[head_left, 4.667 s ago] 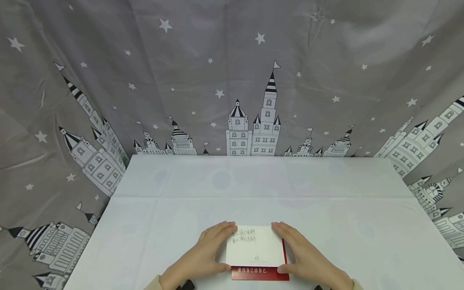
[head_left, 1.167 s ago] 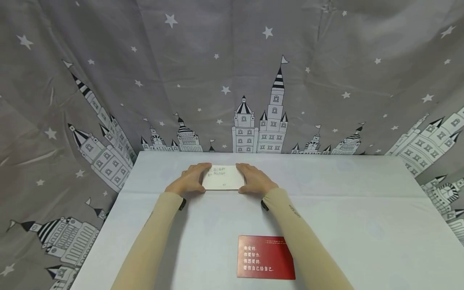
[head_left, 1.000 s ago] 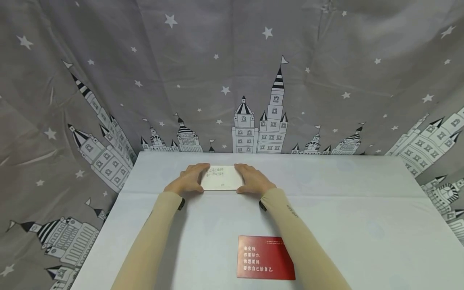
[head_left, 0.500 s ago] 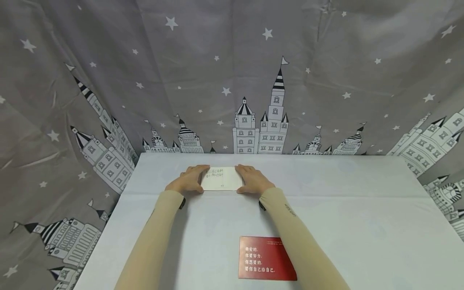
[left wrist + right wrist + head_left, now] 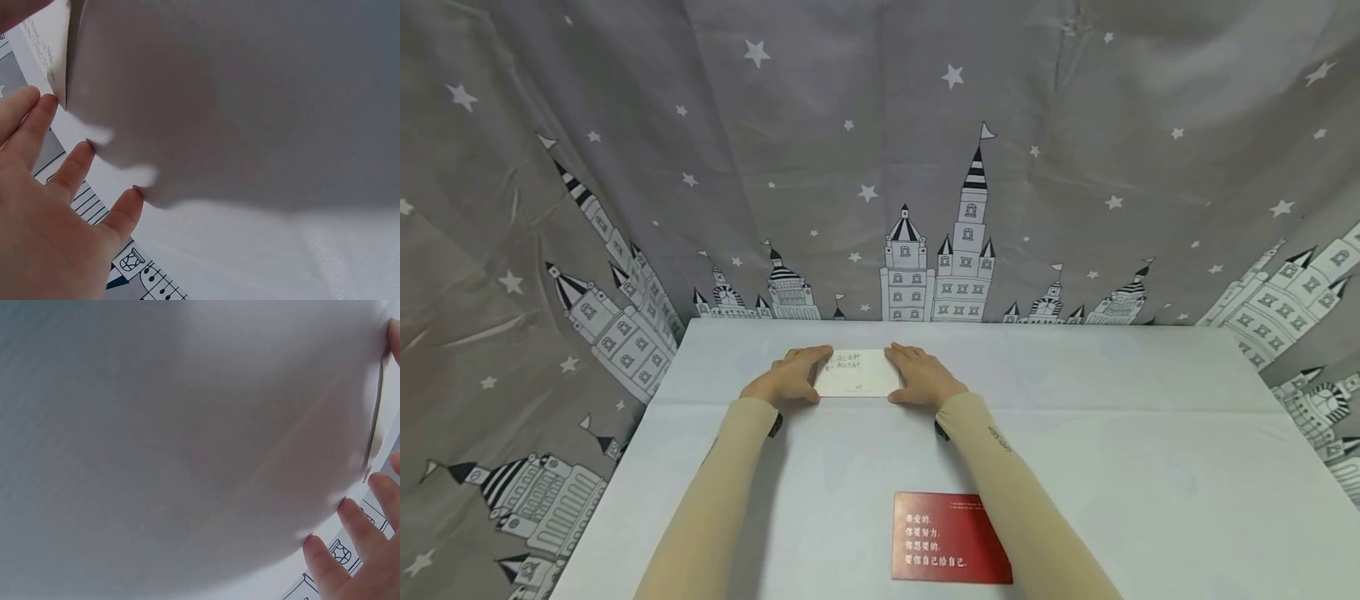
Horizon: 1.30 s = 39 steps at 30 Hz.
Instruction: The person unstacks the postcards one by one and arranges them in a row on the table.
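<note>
A cream postcard (image 5: 859, 375) with handwriting on it is at the far part of the table, between both hands. My left hand (image 5: 788, 375) holds its left side, thumb at the near corner and index finger at the far one. On the opposite side my right hand (image 5: 925, 377) holds it in the same way. The left wrist view shows a corner of the postcard (image 5: 50, 44) at the fingertips, with other fingers spread on the white cloth. In the right wrist view the postcard (image 5: 376, 434) appears nearly edge-on beside the fingers.
A red postcard (image 5: 943, 542) with white lettering lies near the front edge, partly covered by the right sleeve (image 5: 1018, 492). White cloth (image 5: 1120, 467) covers the table. A grey curtain (image 5: 820, 83) printed with castles and stars hangs behind and at the sides.
From the front, over the red postcard, both hands have carried the cream postcard to the far part of the table, uncovering the red one. Over the last second the hands hardly move.
</note>
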Each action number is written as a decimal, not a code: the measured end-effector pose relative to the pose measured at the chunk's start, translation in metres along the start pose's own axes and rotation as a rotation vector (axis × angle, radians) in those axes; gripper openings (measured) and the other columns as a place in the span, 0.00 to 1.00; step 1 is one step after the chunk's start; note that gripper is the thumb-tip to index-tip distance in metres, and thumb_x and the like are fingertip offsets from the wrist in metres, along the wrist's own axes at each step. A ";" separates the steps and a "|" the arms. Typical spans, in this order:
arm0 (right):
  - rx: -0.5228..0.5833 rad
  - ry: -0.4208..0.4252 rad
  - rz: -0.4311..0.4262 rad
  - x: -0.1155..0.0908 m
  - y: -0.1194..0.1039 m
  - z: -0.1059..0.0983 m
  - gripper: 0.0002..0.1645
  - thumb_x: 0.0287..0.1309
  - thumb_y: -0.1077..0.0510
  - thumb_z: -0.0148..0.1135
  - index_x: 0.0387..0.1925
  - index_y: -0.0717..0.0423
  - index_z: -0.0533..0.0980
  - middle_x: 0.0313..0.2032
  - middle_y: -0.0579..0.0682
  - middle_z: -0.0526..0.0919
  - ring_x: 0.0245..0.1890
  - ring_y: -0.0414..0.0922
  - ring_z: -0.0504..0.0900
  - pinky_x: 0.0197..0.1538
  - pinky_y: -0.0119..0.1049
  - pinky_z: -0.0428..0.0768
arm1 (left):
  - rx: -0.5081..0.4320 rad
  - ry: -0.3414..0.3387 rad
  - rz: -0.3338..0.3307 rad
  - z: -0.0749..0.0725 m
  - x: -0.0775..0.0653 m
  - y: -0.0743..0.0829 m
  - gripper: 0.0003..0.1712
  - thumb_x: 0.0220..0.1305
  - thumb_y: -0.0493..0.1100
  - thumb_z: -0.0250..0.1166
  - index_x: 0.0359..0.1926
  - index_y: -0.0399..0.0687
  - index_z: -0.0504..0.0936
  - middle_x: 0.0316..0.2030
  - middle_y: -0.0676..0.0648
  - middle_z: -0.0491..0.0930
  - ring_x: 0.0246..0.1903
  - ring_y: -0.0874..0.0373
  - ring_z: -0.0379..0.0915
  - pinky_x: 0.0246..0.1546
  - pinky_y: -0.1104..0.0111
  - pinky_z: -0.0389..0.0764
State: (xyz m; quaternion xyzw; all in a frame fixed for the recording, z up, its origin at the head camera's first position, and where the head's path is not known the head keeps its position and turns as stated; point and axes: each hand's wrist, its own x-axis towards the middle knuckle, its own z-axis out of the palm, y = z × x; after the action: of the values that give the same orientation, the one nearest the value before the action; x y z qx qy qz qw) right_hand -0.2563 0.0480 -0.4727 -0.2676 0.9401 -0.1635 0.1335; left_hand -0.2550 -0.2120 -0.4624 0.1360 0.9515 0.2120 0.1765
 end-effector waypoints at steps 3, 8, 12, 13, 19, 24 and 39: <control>0.004 0.009 -0.015 -0.002 -0.001 -0.001 0.50 0.55 0.46 0.67 0.73 0.56 0.54 0.72 0.54 0.53 0.71 0.53 0.52 0.69 0.49 0.53 | -0.010 0.014 0.017 0.000 -0.002 -0.001 0.53 0.45 0.35 0.74 0.71 0.40 0.57 0.71 0.38 0.55 0.67 0.35 0.47 0.61 0.34 0.47; 0.004 0.031 -0.042 -0.006 -0.001 -0.004 0.51 0.56 0.47 0.66 0.73 0.56 0.52 0.73 0.54 0.51 0.71 0.53 0.52 0.70 0.47 0.52 | -0.029 0.060 0.089 0.001 -0.006 0.000 0.54 0.45 0.37 0.74 0.72 0.38 0.55 0.71 0.38 0.53 0.68 0.35 0.46 0.63 0.37 0.48; 0.006 0.062 -0.081 -0.010 -0.001 -0.010 0.51 0.55 0.47 0.67 0.73 0.59 0.52 0.72 0.57 0.51 0.71 0.54 0.52 0.70 0.45 0.51 | -0.041 0.098 0.177 0.002 -0.008 0.006 0.54 0.46 0.38 0.73 0.71 0.33 0.53 0.70 0.35 0.53 0.68 0.35 0.45 0.66 0.43 0.46; 0.009 0.072 -0.094 -0.012 0.000 -0.012 0.51 0.55 0.48 0.67 0.72 0.60 0.52 0.72 0.58 0.52 0.71 0.54 0.53 0.70 0.45 0.51 | -0.043 0.107 0.197 0.003 -0.008 0.009 0.54 0.47 0.38 0.73 0.71 0.32 0.53 0.70 0.34 0.53 0.68 0.35 0.45 0.67 0.44 0.46; 0.061 0.104 -0.142 -0.028 0.011 -0.018 0.50 0.56 0.48 0.67 0.72 0.61 0.52 0.72 0.60 0.52 0.70 0.55 0.52 0.71 0.45 0.50 | -0.088 0.120 0.226 0.003 -0.014 0.027 0.52 0.50 0.38 0.72 0.72 0.34 0.53 0.71 0.36 0.50 0.70 0.37 0.41 0.67 0.46 0.42; 0.125 0.132 -0.167 -0.049 0.018 -0.022 0.49 0.57 0.50 0.66 0.72 0.61 0.53 0.71 0.60 0.53 0.71 0.56 0.52 0.70 0.46 0.50 | -0.112 0.129 0.237 0.003 -0.022 0.037 0.52 0.52 0.39 0.71 0.73 0.37 0.52 0.72 0.39 0.50 0.71 0.39 0.39 0.67 0.45 0.41; 0.226 0.206 -0.179 -0.119 0.036 -0.024 0.50 0.56 0.49 0.67 0.73 0.57 0.53 0.71 0.55 0.55 0.70 0.54 0.54 0.69 0.51 0.55 | -0.114 0.141 0.362 0.022 -0.054 0.063 0.52 0.55 0.44 0.71 0.74 0.40 0.50 0.73 0.42 0.49 0.71 0.42 0.41 0.68 0.46 0.42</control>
State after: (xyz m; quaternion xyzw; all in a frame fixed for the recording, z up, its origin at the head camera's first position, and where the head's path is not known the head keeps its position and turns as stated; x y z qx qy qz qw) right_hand -0.1832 0.1476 -0.4455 -0.3155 0.8969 -0.3058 0.0508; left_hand -0.1863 -0.1669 -0.4377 0.2793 0.9081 0.3027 0.0761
